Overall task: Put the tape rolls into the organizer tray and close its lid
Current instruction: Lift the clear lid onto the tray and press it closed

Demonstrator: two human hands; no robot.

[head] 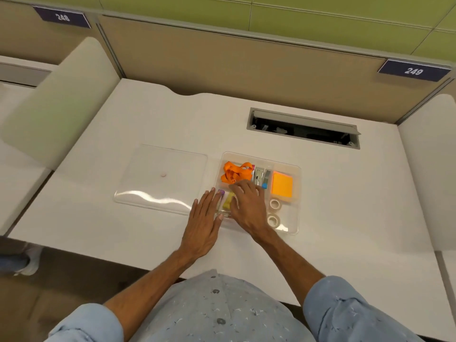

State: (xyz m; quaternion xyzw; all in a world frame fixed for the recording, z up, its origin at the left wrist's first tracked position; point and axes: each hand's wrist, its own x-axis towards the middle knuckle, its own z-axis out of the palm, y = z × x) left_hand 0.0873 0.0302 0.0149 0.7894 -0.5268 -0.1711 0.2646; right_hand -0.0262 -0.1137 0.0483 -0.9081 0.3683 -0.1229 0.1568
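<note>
Resting flat, left hand point(206, 218) fingers spread, gripping nothing, fingertips at near-left edge of organizer tray point(294, 193). Right hand point(246, 203) palm-down inside tray, fingers loosely extended; whether it holds anything, cannot tell. Two tape rolls point(274, 212) already in near-right compartment. Lid point(160, 178) lies flat on desk left of tray: closing apparently remains.

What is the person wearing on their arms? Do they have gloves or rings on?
No gloves. The left hand and right hand are bare, and no rings or watch show. Both forearms are uncovered because the sleeves are rolled up near the elbows. The left sleeve and right sleeve are light blue with a tiny pale speckled print, like the buttoned shirt.
</note>
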